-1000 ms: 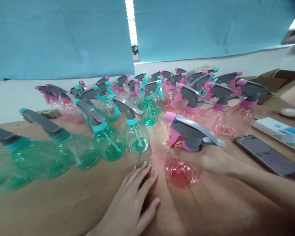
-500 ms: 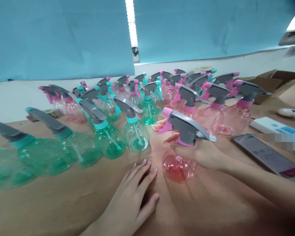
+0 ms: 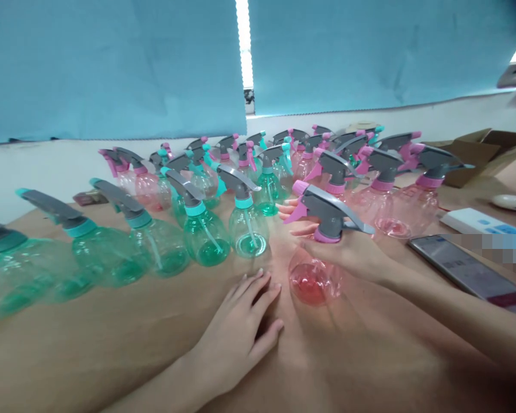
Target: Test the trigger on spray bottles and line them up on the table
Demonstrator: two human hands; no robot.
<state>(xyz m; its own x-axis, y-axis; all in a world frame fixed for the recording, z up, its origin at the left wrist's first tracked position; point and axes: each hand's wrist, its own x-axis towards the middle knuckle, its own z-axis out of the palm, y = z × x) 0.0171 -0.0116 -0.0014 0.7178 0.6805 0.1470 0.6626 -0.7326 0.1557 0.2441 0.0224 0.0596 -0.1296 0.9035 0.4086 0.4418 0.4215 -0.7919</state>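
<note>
A pink spray bottle [image 3: 313, 278] with red liquid and a grey trigger head stands upright on the table in front of me. My right hand [image 3: 350, 252] is behind and beside its neck, fingers stretched out to the left and apart; the clear bottle partly covers them. My left hand [image 3: 236, 332] lies open, palm down, on the brown tabletop, left of that bottle. Just beyond its fingertips is a green spray bottle [image 3: 248, 229], and another green spray bottle [image 3: 207, 235] is beside that one.
More green bottles [image 3: 107, 252] line up at the left, and several pink bottles [image 3: 387, 201] crowd behind. At the right are a phone [image 3: 468, 272], a white box-like item [image 3: 473, 221], a white mouse [image 3: 511, 202] and an open cardboard box [image 3: 473, 155]. Blue blinds [image 3: 112, 69] hang behind.
The left-side bottles appear farther right in view as the camera has turned. The pink bottle stays in about the same place, with slight movement in my right fingers. My left hand remains flat.
</note>
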